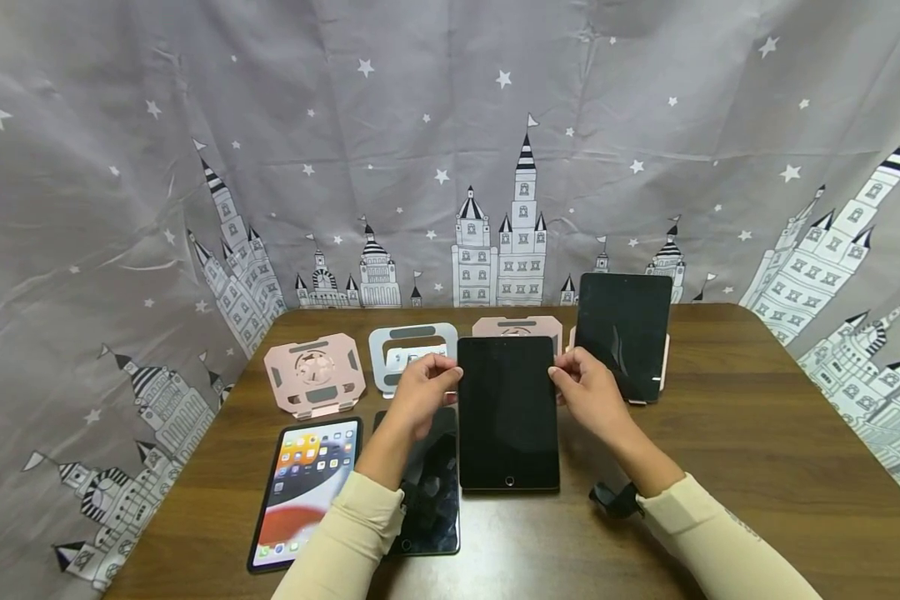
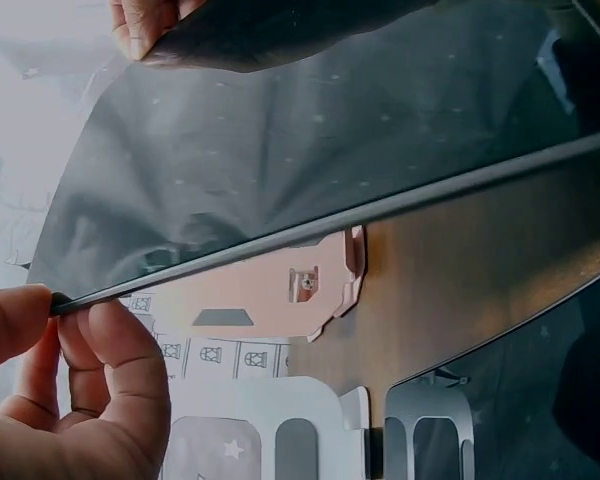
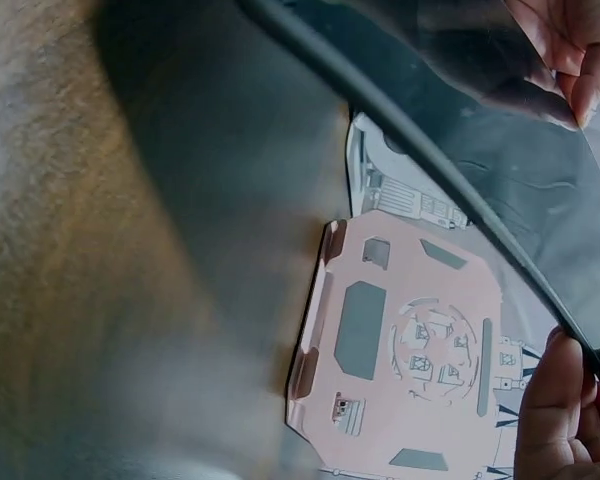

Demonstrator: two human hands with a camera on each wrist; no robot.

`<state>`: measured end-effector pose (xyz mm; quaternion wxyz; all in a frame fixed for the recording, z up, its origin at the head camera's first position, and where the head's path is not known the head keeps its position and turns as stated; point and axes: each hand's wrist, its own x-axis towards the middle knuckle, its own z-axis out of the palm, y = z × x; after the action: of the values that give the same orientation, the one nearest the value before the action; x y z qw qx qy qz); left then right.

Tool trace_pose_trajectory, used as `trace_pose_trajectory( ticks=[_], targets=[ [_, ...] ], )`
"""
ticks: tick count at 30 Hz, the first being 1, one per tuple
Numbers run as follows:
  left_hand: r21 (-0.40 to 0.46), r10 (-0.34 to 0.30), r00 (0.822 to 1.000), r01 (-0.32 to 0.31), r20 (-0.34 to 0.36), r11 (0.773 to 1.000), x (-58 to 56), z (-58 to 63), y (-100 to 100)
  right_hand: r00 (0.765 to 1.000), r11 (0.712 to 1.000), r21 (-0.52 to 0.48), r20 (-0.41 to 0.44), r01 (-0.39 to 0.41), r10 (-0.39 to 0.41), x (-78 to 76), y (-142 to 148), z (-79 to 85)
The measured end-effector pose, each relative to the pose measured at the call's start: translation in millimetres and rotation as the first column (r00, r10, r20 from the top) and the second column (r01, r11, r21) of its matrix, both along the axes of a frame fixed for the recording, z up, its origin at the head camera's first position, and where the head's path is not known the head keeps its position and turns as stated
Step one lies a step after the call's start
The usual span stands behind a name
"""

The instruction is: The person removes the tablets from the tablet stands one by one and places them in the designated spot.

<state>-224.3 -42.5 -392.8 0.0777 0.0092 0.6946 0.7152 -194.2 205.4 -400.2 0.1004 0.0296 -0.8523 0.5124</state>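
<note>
Well, from where I stand, the thin black tablet with a round home button [image 1: 508,417] is held at the centre of the frame, in front of an octagonal pink stand [image 1: 549,327] whose top shows above it. I'd judge it light to middling in weight, quite stiff, and fragile across its glass; that face is glossy enough to mirror the cloth in the left wrist view, so I'd expect it to slip and smudge under a palm. The narrow side edges look the best place to take hold, and the grip is just there: the left hand [image 1: 420,392] and the right hand [image 1: 588,392] each pinch one side near the top, thumb against curled fingers, nearly closed on its slim thickness. With both holds so high, I reckon the lower end could swing; whether it meets the bench I can't tell. That brown wood-grained bench [image 1: 757,442] has a soft sheen at lower centre. On its left lie a tablet with a lit, colourful screen [image 1: 311,483] and a dark glossy tablet [image 1: 435,500], below another pink stand [image 1: 288,375] and a pale blue rounded stand [image 1: 377,358]. A black-screened tablet [image 1: 624,333] stands propped at right. Behind everything hangs a creased grey curtain printed with white stars and castles [image 1: 390,183], filling the upper frame.
</note>
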Motion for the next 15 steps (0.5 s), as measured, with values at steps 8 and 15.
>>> trace_pose_trajectory(
  ticks=[8,15],
  targets=[
    [-0.008,-0.006,1.000,0.006,0.025,1.000,3.3,-8.6,-2,0.998,1.000,-0.002,0.068,-0.015,0.015,2.5,1,-6.0],
    [-0.028,-0.014,0.999,0.015,0.053,1.000,5.0,-21.4,-1,0.995,1.000,0.004,0.099,-0.028,0.027,7.7,1,-13.8]
  ],
)
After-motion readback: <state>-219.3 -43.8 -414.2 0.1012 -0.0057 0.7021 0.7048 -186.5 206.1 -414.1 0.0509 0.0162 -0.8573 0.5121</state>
